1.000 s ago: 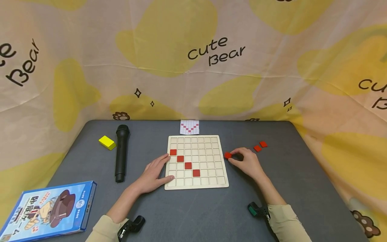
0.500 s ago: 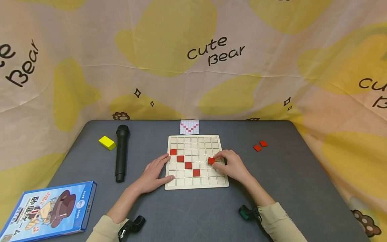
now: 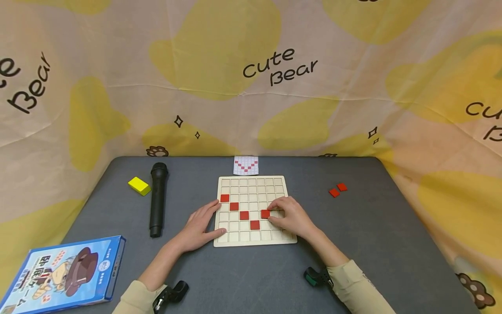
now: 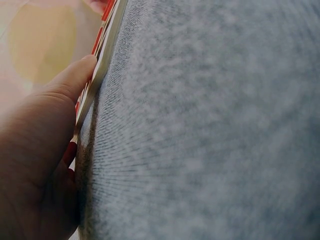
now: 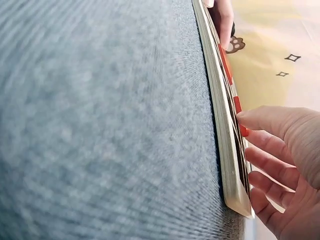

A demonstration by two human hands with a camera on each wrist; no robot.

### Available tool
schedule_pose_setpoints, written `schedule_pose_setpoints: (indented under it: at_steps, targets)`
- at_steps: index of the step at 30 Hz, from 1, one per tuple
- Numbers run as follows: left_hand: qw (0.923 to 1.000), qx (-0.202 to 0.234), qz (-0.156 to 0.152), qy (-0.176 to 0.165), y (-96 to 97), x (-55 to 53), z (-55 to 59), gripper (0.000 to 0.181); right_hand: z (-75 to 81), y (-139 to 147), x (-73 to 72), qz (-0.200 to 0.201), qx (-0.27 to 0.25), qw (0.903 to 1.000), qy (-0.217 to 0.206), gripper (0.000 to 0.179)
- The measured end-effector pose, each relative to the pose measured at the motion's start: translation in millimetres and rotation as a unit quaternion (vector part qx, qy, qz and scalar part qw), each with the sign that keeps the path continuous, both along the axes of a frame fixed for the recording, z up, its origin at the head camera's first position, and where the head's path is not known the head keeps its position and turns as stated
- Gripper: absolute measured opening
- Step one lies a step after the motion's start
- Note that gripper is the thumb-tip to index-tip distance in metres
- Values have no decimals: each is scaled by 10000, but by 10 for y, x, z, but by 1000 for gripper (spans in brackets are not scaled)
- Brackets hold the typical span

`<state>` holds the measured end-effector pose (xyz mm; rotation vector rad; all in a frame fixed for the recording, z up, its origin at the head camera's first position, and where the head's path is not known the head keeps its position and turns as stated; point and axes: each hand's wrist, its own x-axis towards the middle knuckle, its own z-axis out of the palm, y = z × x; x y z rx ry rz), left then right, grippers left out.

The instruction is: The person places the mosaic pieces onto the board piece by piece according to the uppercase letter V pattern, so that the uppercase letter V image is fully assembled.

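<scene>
In the head view, the board (image 3: 274, 183) lies in the middle of the grey table (image 3: 251, 279). It is full of little squares. Four red tiles (image 3: 244, 215) sit on it in a slanted line, going down to the right. The left hand (image 3: 198, 230) rests on the board's left side, fingers straight and thumb spread wide, with nothing in its grip. The right hand (image 3: 292, 216) pinches another red tile (image 3: 265, 214) between finger and thumb. That tile is one square up and one to the right of the lowest of the four. I can't tell if it lies flat in its square. Two loose tiles (image 3: 338, 189) are on the table, off to the right. A small card (image 3: 245, 165) with a pink V is just past the board's far edge. On the left are a black mic (image 3: 157, 200), a yellow block (image 3: 139, 186) and a blue box (image 3: 66, 274) with a brown hat on it. A bear cloth (image 3: 243, 109) hangs behind.

In the left wrist view, the left thumb presses on the board's edge. Blurry table fills most of it.

In the right wrist view, the right thumb touches the held tile from the near side. The other fingers are bent a little.
</scene>
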<state>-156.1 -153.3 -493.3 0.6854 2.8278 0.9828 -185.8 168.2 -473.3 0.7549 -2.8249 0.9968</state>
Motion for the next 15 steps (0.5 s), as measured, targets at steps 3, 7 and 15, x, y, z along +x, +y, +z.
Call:
schedule_pose_setpoints:
  at_steps: [3, 7, 15]
  targets:
    - [10000, 11, 18, -32, -2, -1, 4, 81, -5, -7, -2, 32, -7, 10000, -34, 20]
    - [10000, 3, 36, -44, 2, -3, 5, 80, -7, -15, 2, 50, -41, 9999, -125, 19]
    - [9999, -71, 58, -58, 14, -5, -1, 80, 10, 17, 33, 95, -159, 9998, -20, 20]
